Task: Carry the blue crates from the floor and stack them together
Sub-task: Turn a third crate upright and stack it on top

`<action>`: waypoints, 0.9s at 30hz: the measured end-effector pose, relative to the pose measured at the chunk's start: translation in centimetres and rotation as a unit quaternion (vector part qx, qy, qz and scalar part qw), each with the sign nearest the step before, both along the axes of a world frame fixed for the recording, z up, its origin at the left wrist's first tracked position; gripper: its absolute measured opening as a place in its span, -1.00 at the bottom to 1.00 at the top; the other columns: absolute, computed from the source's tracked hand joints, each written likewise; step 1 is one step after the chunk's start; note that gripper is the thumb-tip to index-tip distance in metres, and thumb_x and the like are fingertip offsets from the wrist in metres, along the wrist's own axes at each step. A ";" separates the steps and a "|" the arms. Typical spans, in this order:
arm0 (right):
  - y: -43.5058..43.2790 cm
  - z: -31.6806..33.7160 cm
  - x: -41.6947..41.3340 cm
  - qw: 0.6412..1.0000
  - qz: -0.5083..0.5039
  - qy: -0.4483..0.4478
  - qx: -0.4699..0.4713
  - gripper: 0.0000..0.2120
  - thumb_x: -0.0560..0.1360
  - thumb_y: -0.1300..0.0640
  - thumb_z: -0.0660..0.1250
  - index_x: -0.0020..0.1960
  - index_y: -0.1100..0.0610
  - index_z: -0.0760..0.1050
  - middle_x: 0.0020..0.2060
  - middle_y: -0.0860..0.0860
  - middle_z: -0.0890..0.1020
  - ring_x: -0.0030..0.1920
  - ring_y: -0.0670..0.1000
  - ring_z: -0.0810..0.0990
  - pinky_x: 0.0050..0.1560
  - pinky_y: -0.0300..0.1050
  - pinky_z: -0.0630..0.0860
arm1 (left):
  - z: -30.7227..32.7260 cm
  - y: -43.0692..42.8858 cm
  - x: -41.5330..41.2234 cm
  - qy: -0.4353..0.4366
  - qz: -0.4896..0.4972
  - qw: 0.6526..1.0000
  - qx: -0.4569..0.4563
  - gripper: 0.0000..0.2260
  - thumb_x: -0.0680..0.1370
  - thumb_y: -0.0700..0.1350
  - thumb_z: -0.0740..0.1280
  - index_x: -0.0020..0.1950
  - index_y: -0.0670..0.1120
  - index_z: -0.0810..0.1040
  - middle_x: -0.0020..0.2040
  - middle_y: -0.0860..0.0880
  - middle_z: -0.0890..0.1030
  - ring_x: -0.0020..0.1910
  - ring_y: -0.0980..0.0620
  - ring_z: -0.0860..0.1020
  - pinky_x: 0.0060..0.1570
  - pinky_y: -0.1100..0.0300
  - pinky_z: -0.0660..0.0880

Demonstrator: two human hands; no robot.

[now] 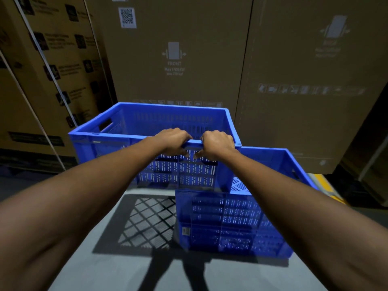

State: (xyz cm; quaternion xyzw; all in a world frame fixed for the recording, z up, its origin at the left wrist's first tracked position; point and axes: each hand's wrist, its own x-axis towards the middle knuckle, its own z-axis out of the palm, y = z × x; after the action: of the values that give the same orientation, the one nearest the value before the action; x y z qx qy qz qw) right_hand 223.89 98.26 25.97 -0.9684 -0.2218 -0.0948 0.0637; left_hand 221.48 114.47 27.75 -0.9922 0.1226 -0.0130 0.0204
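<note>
Crate held off the floor by its near rim.
Your left hand and right hand sit side by side, fingers curled tight over that rim (fingertips hidden inside). It overlaps the lower crate, which stands on the floor before cardboard boxes.

We see a dim storage space: tall brown cartons printed with handling symbols form the rear wall, strapped cartons stand at left, and the grey floor carries hard lattice shadows.
</note>
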 end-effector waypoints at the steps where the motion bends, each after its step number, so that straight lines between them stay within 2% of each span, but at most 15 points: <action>1: -0.6 0.0 0.0 1.000 -0.003 0.001 -0.002 -0.57 0.35 -0.26 0.51 -0.04 0.04 0.49 -0.22 0.00 0.57 -0.16 0.07 0.57 -0.09 0.03 0.52 | -0.1 -0.6 0.1 -0.006 -0.003 1.000 0.002 -0.77 0.49 0.04 0.45 0.09 0.03 0.53 -0.18 0.07 0.50 -0.17 0.01 0.49 -0.22 0.10 0.35; 6: -4.3 0.1 0.7 1.000 -0.019 0.006 -0.011 -0.58 0.35 -0.27 0.50 -0.08 0.03 0.49 -0.32 -0.04 0.51 -0.22 0.05 0.53 -0.20 -0.03 0.41 | -0.5 -4.2 0.9 -0.029 -0.014 0.999 0.002 -0.82 0.49 0.04 0.44 0.00 0.04 0.51 -0.14 0.03 0.57 -0.17 -0.01 0.50 -0.23 0.09 0.39; 8: -5.7 0.1 0.9 1.000 -0.024 0.004 -0.016 -0.57 0.34 -0.29 0.50 -0.08 0.02 0.49 -0.34 -0.05 0.49 -0.23 0.05 0.53 -0.22 -0.04 0.40 | -0.8 -5.4 1.3 -0.039 -0.018 0.999 0.002 -0.80 0.49 0.05 0.44 0.03 0.02 0.53 -0.13 0.03 0.58 -0.17 -0.01 0.51 -0.24 0.10 0.38; 14: -9.2 0.1 1.4 0.999 -0.028 0.008 -0.017 -0.57 0.34 -0.28 0.50 -0.07 0.02 0.47 -0.28 -0.03 0.52 -0.19 0.07 0.53 -0.17 -0.03 0.39 | -1.3 -8.7 2.1 -0.069 -0.031 0.997 -0.006 -0.76 0.47 0.09 0.44 0.01 0.00 0.53 -0.15 0.02 0.58 -0.17 -0.01 0.52 -0.26 0.10 0.38; 16: -10.3 0.2 1.5 0.999 -0.026 0.005 -0.020 -0.57 0.34 -0.30 0.49 -0.06 0.01 0.50 -0.26 -0.02 0.53 -0.18 0.06 0.54 -0.16 -0.02 0.40 | -1.2 -9.5 2.0 -0.064 -0.042 0.997 -0.019 -0.70 0.46 0.19 0.42 0.00 0.00 0.52 -0.18 0.02 0.59 -0.22 0.02 0.51 -0.28 0.09 0.41; 18: -11.2 0.1 1.7 0.999 -0.025 -0.001 -0.023 -0.58 0.34 -0.31 0.48 -0.05 0.00 0.52 -0.24 -0.02 0.56 -0.17 0.07 0.55 -0.15 -0.02 0.42 | -1.0 -9.8 1.9 -0.063 -0.047 0.997 -0.014 -0.57 0.45 0.38 0.30 -0.04 0.02 0.50 -0.24 0.03 0.57 -0.27 0.05 0.51 -0.30 0.09 0.43; 20: -12.1 0.1 1.8 0.999 -0.024 -0.007 -0.028 -0.59 0.35 -0.30 0.48 -0.07 0.00 0.51 -0.24 -0.02 0.56 -0.18 0.08 0.54 -0.16 -0.02 0.41 | -1.2 -9.4 1.8 -0.076 -0.029 0.997 0.000 -0.44 0.47 0.48 0.07 -0.08 0.00 0.49 -0.26 0.01 0.56 -0.27 0.02 0.52 -0.28 0.07 0.44; 22: -13.1 0.0 2.0 0.999 -0.022 -0.012 -0.033 -0.61 0.36 -0.29 0.48 -0.10 -0.01 0.49 -0.26 -0.02 0.54 -0.19 0.08 0.52 -0.16 -0.03 0.40 | -1.4 -8.3 1.5 -0.103 -0.005 0.995 -0.001 -0.36 0.49 0.48 -0.09 -0.15 -0.04 0.48 -0.29 -0.03 0.54 -0.29 -0.01 0.51 -0.25 0.03 0.47; 27: -15.6 -0.2 2.6 0.999 -0.020 -0.007 -0.032 -0.61 0.36 -0.30 0.47 -0.08 -0.02 0.52 -0.34 -0.07 0.49 -0.23 0.05 0.50 -0.20 -0.06 0.37 | -2.1 -7.2 1.1 -0.182 0.051 0.982 0.019 -0.30 0.44 0.49 -0.20 -0.31 -0.06 0.40 -0.37 -0.04 0.49 -0.36 -0.03 0.46 -0.35 0.09 0.33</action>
State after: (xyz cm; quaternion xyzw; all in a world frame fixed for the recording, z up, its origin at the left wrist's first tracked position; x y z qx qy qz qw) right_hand 226.51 82.65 25.82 -0.9735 -0.2055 -0.0957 0.0293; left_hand 222.60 107.29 25.61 -0.9776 0.0660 -0.1898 0.0618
